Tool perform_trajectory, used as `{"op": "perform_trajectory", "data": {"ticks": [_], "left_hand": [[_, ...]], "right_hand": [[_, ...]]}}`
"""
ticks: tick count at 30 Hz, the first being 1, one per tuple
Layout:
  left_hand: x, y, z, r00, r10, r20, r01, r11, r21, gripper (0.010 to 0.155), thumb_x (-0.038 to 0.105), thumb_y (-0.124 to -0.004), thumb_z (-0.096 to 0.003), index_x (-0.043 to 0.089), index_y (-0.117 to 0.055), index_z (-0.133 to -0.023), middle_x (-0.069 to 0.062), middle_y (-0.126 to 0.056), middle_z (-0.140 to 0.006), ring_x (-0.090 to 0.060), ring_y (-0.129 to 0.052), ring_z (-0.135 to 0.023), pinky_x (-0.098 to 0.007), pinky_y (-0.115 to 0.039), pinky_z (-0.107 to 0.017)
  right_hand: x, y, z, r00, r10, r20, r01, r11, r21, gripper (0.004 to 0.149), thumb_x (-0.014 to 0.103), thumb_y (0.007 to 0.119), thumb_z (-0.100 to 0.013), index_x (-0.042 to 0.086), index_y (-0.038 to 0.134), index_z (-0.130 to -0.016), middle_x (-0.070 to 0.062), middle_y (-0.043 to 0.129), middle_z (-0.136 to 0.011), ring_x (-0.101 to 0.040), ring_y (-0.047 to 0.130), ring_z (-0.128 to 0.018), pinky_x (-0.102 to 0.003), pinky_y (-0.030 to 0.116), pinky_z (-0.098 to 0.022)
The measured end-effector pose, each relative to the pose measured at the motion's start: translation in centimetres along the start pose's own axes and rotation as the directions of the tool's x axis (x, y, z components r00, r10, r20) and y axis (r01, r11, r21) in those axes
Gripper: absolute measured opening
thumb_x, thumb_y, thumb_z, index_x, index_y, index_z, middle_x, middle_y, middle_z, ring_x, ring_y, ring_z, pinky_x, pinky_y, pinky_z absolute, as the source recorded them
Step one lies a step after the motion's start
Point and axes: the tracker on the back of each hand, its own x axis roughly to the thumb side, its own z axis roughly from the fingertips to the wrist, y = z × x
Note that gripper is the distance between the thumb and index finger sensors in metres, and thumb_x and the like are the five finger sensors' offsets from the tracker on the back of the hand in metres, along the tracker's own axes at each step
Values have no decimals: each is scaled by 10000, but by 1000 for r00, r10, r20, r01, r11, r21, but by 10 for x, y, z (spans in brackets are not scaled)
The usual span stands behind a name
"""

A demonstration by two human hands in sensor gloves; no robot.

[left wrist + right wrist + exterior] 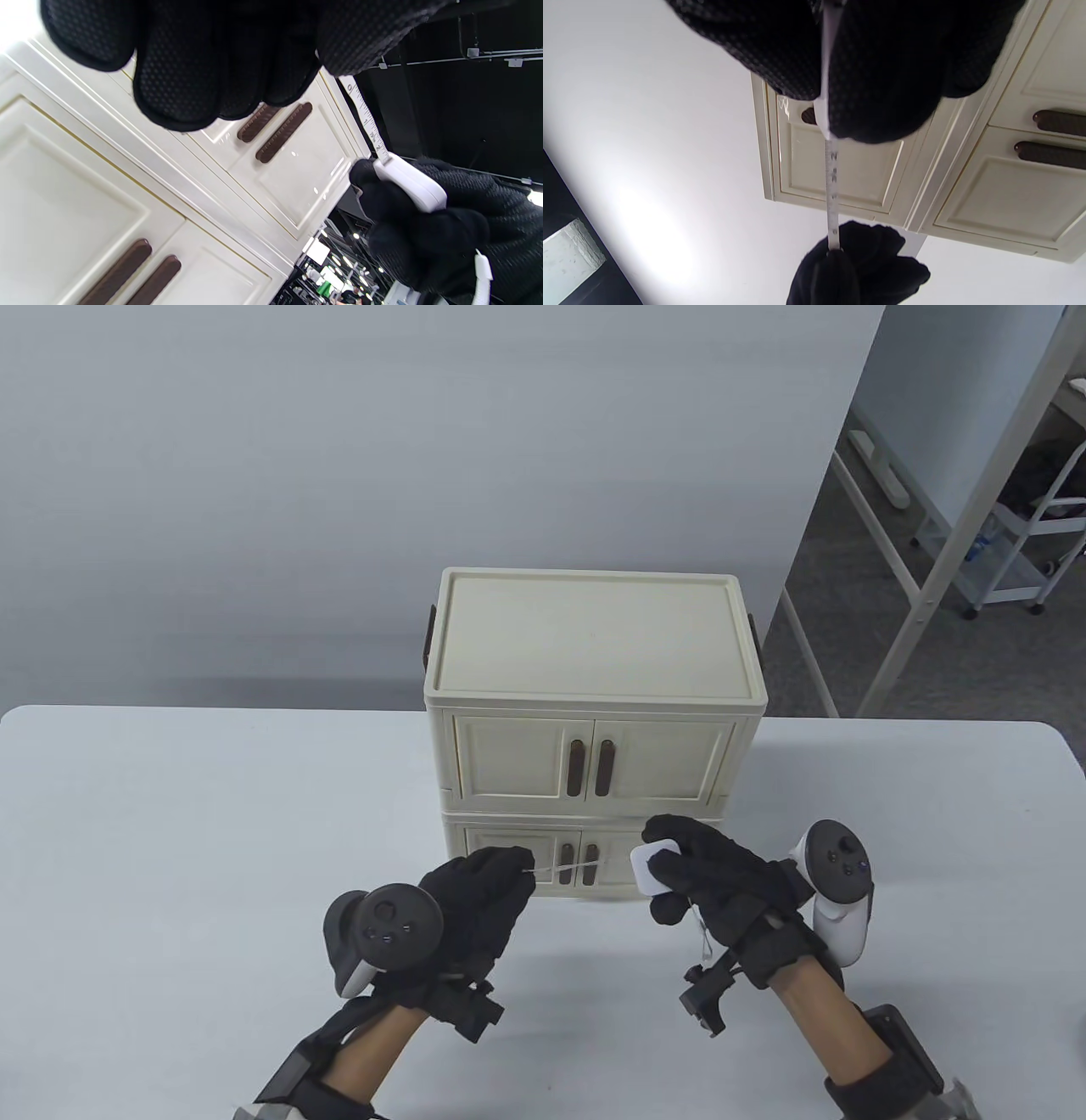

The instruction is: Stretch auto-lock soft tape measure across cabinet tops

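Note:
A cream two-tier cabinet [594,712] with brown door handles stands at the table's middle; its flat top [591,636] is bare. My right hand [704,874] grips the white tape measure case [653,865] in front of the lower doors. A short length of white tape [567,869] runs from the case to my left hand [488,891], which pinches the tape's end. In the left wrist view the tape [365,116] enters the case [409,182]. In the right wrist view the tape [832,190] runs down to the left hand [857,267].
The white table [170,831] extends on both sides of the cabinet. Its far edge lies behind the cabinet. A metal rack [976,517] stands beyond the table at the back right. A thin white cord [702,933] hangs under the right hand.

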Motion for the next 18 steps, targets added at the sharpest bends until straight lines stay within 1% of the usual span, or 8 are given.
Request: {"op": "perform_trajectory", "data": {"ticks": [6, 9, 11, 12, 14, 18], "left_hand": [[8, -24, 5, 1000, -6, 31, 8, 998, -67, 461, 470, -755, -552, 205, -842, -918, -106, -928, -889, -297, -1030, -632, -601, -763, -537], [11, -33, 8, 999, 5, 41, -1, 996, -88, 470, 469, -754, -550, 199, -836, -925, -111, -923, -894, -301, -1029, -632, -602, -761, -538], [12, -35, 11, 999, -7, 44, 11, 996, -88, 471, 460, -752, -551, 190, -830, -928, -118, -920, -895, -302, -1029, -632, -603, -761, -538], [11, -35, 13, 998, -20, 56, 25, 996, -90, 472, 467, -745, -553, 198, -823, -933, -110, -917, -898, -296, -1029, -635, -600, -762, -540], [11, -37, 14, 996, -8, 86, 16, 996, -89, 476, 467, -743, -553, 192, -820, -934, -112, -922, -893, -295, -1032, -629, -598, -766, -537], [8, -40, 17, 996, 14, 85, -4, 994, -113, 486, 467, -732, -558, 185, -801, -948, -116, -910, -903, -299, -1026, -636, -601, -759, -541]], "right_hand": [[-11, 30, 0, 1000, 25, -1, -25, 995, 96, 535, 177, 865, -546, -117, 699, -961, -344, 907, -669, -265, 1008, -271, -487, 846, -496], [-18, 42, 3, 999, 46, -20, -42, 989, 139, 536, 173, 861, -546, -119, 696, -963, -351, 905, -670, -269, 1008, -272, -491, 846, -494], [-21, 44, 3, 998, 49, -29, -45, 990, 134, 535, 170, 860, -546, -120, 696, -964, -354, 904, -668, -269, 1007, -272, -493, 845, -494], [-23, 44, 2, 999, 40, -32, -35, 988, 152, 535, 172, 859, -547, -119, 696, -964, -353, 904, -669, -269, 1008, -270, -491, 845, -494], [-25, 45, 3, 999, 28, -29, -23, 987, 162, 535, 173, 859, -548, -116, 694, -967, -352, 903, -671, -268, 1007, -272, -492, 844, -495], [-29, 46, 6, 999, 38, -28, -33, 986, 163, 539, 176, 855, -551, -112, 684, -974, -349, 899, -679, -266, 1002, -274, -496, 840, -494]]}}
